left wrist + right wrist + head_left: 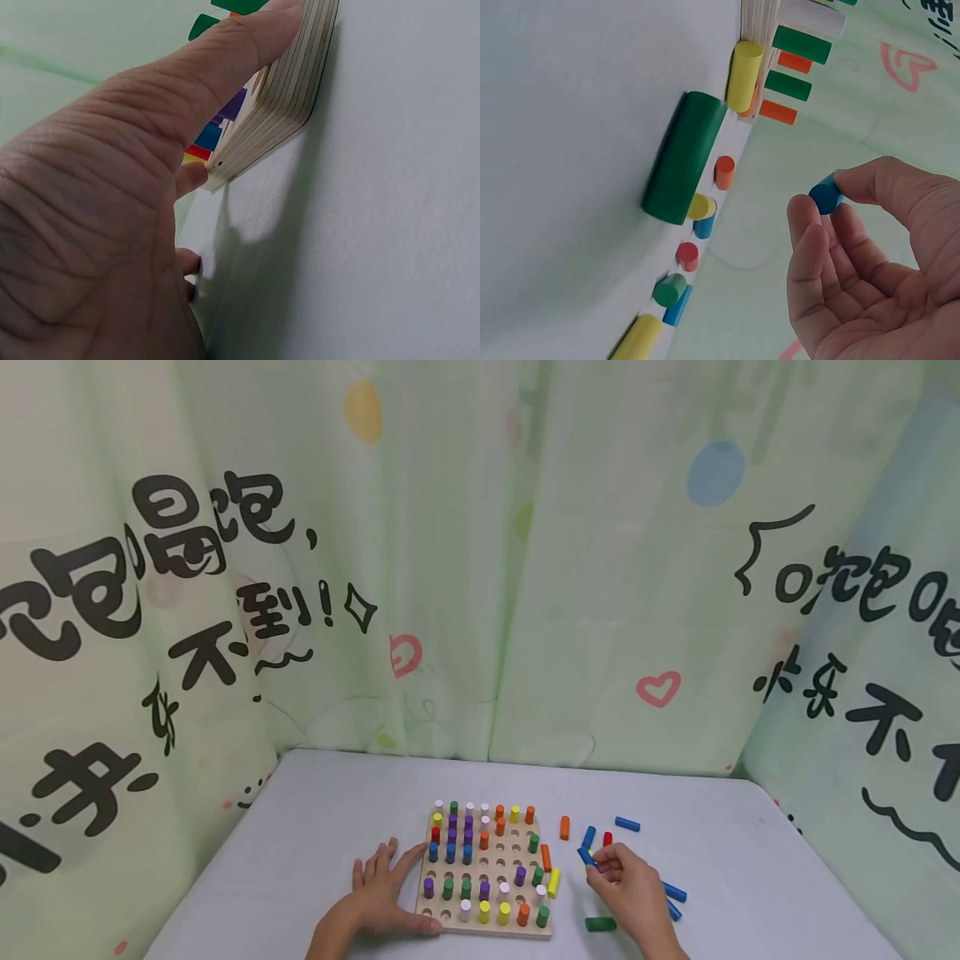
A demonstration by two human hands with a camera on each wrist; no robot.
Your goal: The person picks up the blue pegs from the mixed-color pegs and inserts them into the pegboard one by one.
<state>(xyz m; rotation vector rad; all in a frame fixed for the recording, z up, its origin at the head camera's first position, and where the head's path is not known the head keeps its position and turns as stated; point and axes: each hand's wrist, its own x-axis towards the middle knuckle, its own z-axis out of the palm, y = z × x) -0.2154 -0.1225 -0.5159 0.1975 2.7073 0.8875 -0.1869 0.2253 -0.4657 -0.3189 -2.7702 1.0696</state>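
A wooden pegboard (491,931) carries rows of coloured pegs standing upright, with several bare holes among them. My left hand (378,895) is spread at the board's near left corner. Its thumb rests on the near edge and its index finger touches the left side; the left wrist view shows the thumb against the layered wooden edge (296,82). To the right of the board, above the table, my right hand (628,881) pinches a blue peg (825,196) between thumb and fingertips. That peg is tilted in the head view and clear of the board.
Loose pegs lie right of the board: a green peg (600,924) nearest me, a yellow peg (553,883) against the board's side, an orange peg (565,827) and a blue peg (627,823) farther back. Others are partly behind my right hand. A printed curtain (450,710) surrounds the white table (300,827).
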